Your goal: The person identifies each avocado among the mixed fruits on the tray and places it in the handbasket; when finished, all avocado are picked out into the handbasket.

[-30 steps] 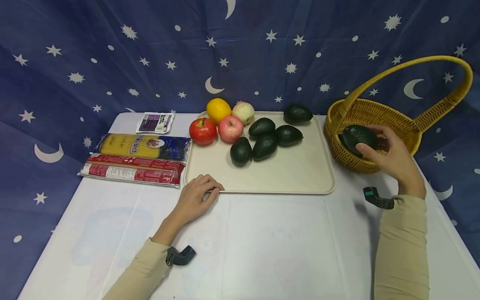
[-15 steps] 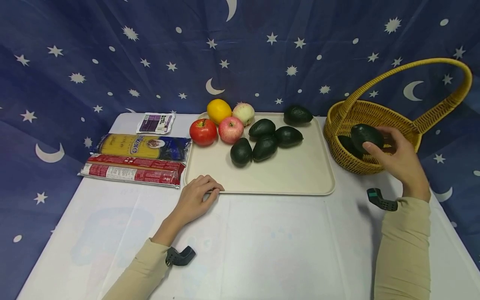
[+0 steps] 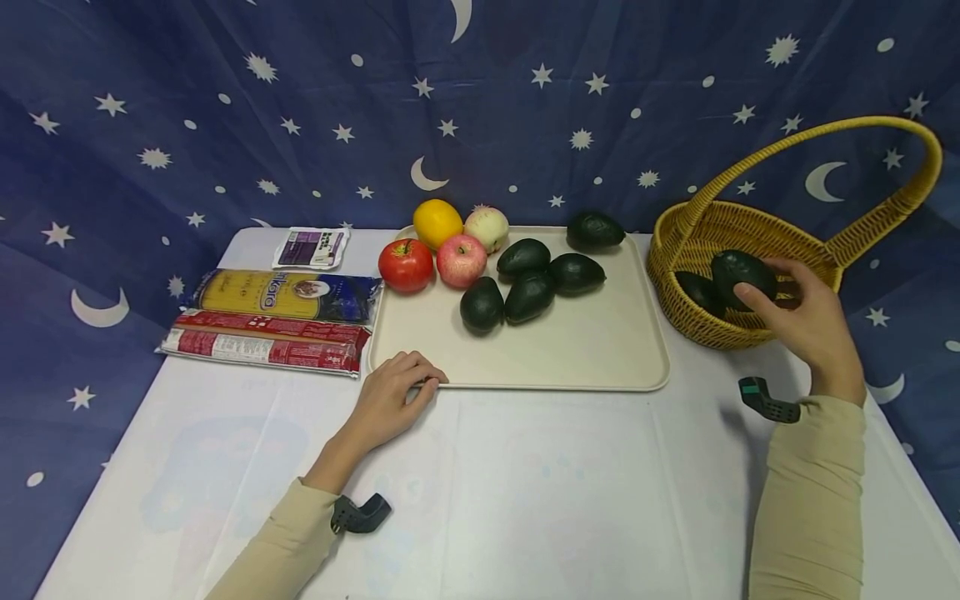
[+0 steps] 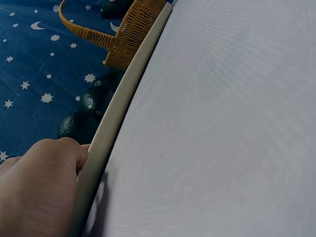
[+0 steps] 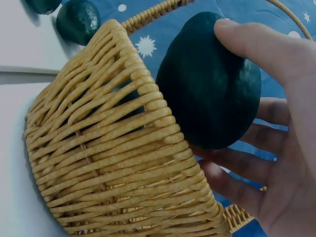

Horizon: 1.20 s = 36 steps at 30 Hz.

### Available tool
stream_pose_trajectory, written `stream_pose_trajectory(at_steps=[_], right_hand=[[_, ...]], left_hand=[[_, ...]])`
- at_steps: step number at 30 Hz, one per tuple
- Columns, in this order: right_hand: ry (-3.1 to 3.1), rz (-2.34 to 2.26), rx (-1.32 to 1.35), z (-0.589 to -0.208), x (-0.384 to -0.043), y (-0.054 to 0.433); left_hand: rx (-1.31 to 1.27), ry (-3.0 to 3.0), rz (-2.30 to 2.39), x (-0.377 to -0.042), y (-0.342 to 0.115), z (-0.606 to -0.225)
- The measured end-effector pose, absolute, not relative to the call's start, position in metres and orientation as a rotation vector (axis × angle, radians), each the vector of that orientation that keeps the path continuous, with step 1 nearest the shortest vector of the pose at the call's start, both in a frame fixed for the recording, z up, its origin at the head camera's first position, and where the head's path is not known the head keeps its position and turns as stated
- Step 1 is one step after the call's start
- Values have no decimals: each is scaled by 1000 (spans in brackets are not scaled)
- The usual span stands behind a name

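White, smooth tabletop (image 3: 555,483) is filling lower half of the head view. Flat beige tray (image 3: 585,354), rect. w/ rounded corners, is lying mid-frame. Tan woven basket (image 3: 727,335) is sitting to its right, corded handle (image 3: 877,122) arching toward upper right. R hand (image 3: 810,317), right side of frame, is pinching the held avocado (image 3: 742,279) btwn thumb & slightly spread fingers, at basket mouth. L hand (image 3: 397,387), lower left of ctr, is resting on the tray's near rim, fingers bending over; can't tell if they're pinching it. Held avocado is looking oval, dk green, semi-glossy; second avocado (image 3: 699,292) is lying in basket just left of it.
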State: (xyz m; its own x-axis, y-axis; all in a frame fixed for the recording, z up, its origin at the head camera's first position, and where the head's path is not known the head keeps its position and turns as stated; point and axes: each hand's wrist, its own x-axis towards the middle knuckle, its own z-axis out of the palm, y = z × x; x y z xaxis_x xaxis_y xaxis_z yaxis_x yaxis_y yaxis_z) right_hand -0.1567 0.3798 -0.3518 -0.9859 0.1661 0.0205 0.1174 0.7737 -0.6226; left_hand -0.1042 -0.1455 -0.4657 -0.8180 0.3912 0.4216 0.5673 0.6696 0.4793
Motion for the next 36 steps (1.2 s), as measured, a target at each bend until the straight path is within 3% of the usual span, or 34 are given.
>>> stream_pose_trajectory(at_steps=[36], right_hand=[[-2919,1021,-254,-361,-160,391]], left_hand=[[-765,-2602,-889,-103,-145,-465]])
